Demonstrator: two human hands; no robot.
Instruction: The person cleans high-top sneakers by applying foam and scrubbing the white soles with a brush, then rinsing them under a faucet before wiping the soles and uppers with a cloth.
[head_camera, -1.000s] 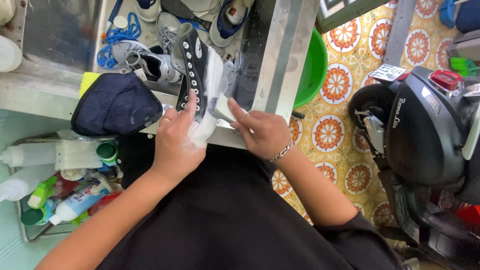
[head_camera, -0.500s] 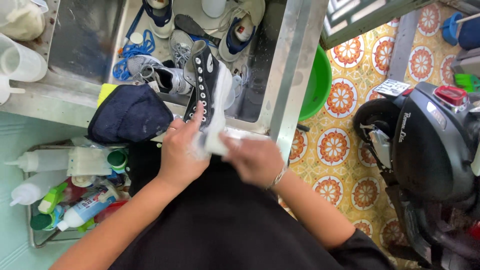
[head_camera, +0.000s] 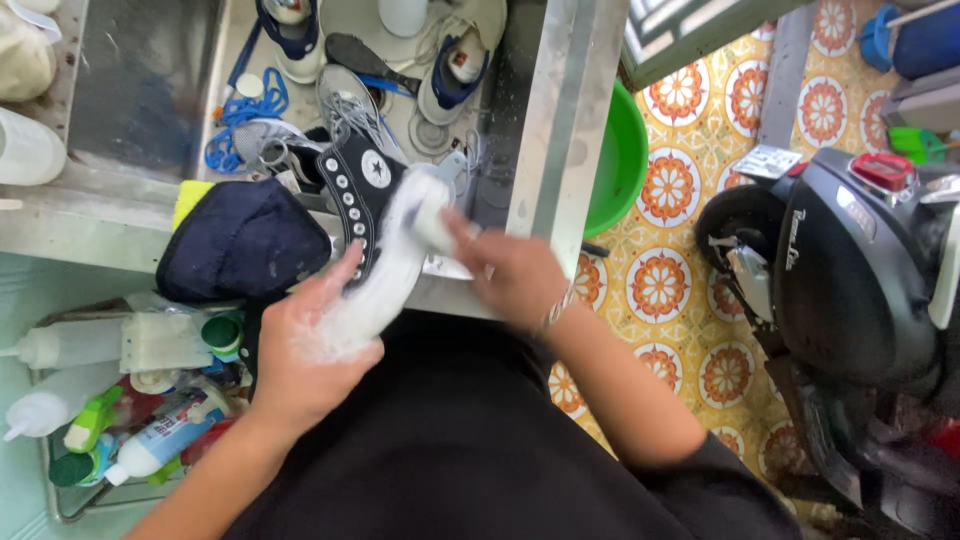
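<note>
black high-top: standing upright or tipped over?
Tipped. The black high-top lies slanted over the sink edge, its foamy white sole turned sideways toward the right hand; the left hand grips its near end.

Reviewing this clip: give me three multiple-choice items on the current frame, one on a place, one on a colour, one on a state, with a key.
1. Where does the dark blue cloth lie?
A. on the sink's front rim, left of the shoe
B. on the tiled floor
C. on the scooter

2. What colour is the basin beside the sink?
A. red
B. green
C. white

3. How is the black high-top shoe held?
A. lying untouched in the sink
B. left hand grips its foamy white sole, right hand against the toe end
C. hanging by its laces

Key: 1 A, it rests on the metal rim; 2 B, bright green against the tiles; 3 B, both hands are on it.
</note>
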